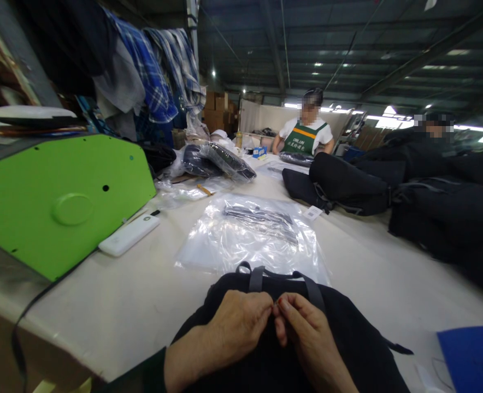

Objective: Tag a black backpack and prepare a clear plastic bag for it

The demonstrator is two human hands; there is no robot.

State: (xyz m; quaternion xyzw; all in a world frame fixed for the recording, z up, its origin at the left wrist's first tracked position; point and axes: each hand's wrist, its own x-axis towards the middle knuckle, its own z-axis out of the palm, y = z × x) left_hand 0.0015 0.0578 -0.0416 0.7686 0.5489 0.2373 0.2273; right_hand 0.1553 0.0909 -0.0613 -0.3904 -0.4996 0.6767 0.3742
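A black bag with grey straps lies at the near edge of the table, in front of me. Over its upper part, my left hand is closed with the fingertips pinched together. My right hand meets it from the right, thumb and forefinger pinched too. Whatever is between the fingertips is too small to name. Just beyond the bag lie clear plastic bags, with something dark inside or under the plastic.
A green machine panel and a white device are at left. Wrapped dark items lie farther back. Black bags are piled at right, near a blue object. A person in a green apron stands across the table.
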